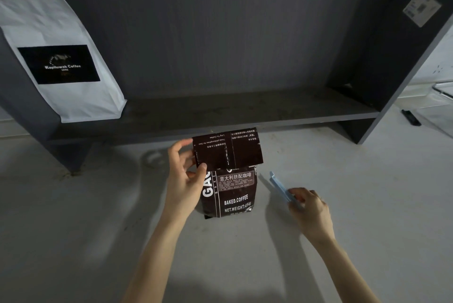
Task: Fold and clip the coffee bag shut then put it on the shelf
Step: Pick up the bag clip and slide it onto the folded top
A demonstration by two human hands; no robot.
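A dark brown coffee bag (232,192) stands upright on the pale counter in front of the shelf. Its top flap is folded forward and down over the front. My left hand (183,175) pinches the left edge of that folded flap, thumb in front and fingers behind. My right hand (308,207) is to the right of the bag and holds a light blue bag clip (280,187) by its near end, the clip pointing up and left toward the bag without touching it. The dark grey shelf (245,111) runs across just behind the bag.
A white coffee bag (61,57) with a black label stands at the shelf's left end. The shelf's right upright (392,81) carries a sticker. A small black object (411,117) and a clear container (441,91) lie on the counter at the far right.
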